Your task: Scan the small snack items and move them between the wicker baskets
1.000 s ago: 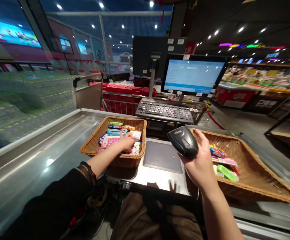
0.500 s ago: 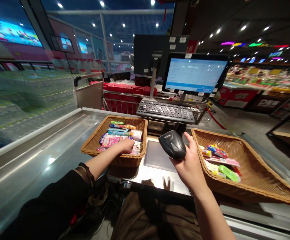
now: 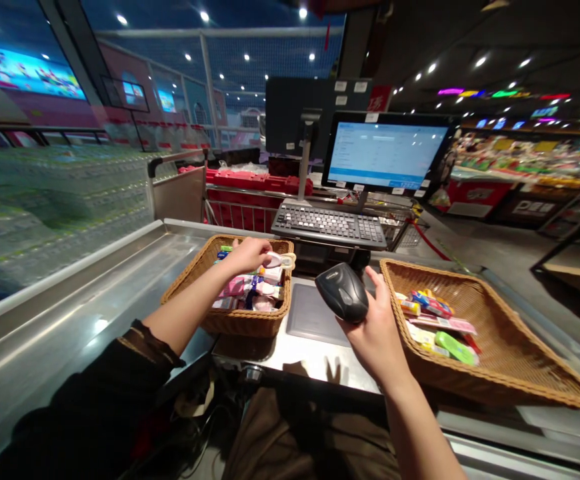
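Note:
My left hand (image 3: pixel 251 256) is closed on a small pale item (image 3: pixel 283 261) with a white part and a cream looped end; its exact kind is unclear. It is held above the left wicker basket (image 3: pixel 240 325), near that basket's right rim. Packaged goods (image 3: pixel 257 285) in several colours fill the basket beneath. In my right hand (image 3: pixel 377 327) is a black barcode scanner (image 3: pixel 341 291), its head tilted toward the left over the grey pad (image 3: pixel 313 313). Beside that hand stands the right wicker basket (image 3: pixel 515 333), with a green item (image 3: pixel 456 348) and other packages inside.
A keyboard (image 3: pixel 327 223) and a lit screen (image 3: pixel 385 153) stand behind the baskets. The metal counter (image 3: pixel 135 287) with its raised edge runs along the left. Behind the counter is a cart with red contents (image 3: pixel 255 181). Stacked bottle packs (image 3: pixel 60 193) lie farther left.
My left hand has risen out of the left basket's contents, moving up and slightly right, with the pale item now showing in its fingers. My right hand and the scanner have barely moved.

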Tool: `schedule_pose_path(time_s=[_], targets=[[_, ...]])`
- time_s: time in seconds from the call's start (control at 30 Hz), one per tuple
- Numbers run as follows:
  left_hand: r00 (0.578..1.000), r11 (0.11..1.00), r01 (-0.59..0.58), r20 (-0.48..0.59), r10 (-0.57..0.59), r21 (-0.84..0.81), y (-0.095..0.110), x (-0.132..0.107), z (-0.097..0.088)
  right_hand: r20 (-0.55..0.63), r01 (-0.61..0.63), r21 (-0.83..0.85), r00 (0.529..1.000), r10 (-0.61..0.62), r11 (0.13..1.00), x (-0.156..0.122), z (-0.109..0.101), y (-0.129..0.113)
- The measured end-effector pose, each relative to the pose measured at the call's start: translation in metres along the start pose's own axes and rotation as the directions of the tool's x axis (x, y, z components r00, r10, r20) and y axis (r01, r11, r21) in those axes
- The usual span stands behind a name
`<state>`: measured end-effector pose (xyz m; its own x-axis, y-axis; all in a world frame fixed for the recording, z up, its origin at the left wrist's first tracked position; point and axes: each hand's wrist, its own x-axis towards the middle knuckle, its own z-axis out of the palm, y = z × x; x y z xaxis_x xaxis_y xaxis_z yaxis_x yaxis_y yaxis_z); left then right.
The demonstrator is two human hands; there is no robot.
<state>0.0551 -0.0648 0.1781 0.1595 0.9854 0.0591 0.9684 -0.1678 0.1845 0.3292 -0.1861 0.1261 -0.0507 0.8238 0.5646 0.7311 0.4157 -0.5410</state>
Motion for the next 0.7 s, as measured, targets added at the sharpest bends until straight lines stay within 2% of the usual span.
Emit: schedule_pose_path(time_s=[0.17, 0.4, 0.53, 0.7], targets=[[0.994, 0.989, -0.091, -0.069, 0.084, -0.117, 0.035, 0.011, -0.014, -0.056, 0.015, -0.132, 0.998, -0.022, 0.991, -0.002, -0.004, 0.002], [0.971, 0.964, -0.236, -0.070, 0.229, -0.119, 0.086, 0.013, -0.005, -0.047, 0.008, -0.284, 0.999, -0.023, 0.959, -0.011, -0.007, 0.016], [0.963, 0.958, -0.267, -0.061, 0.262, -0.107, 0.099, 0.012, -0.001, -0.109, -0.039, -0.273, 0.994, 0.010, 0.961, -0.017, -0.009, 0.014], [0.959, 0.956, -0.280, -0.069, 0.275, -0.083, 0.103, 0.014, 0.002, -0.131, -0.078, -0.259, 0.990, 0.045, 0.963, -0.020, -0.016, 0.008]])
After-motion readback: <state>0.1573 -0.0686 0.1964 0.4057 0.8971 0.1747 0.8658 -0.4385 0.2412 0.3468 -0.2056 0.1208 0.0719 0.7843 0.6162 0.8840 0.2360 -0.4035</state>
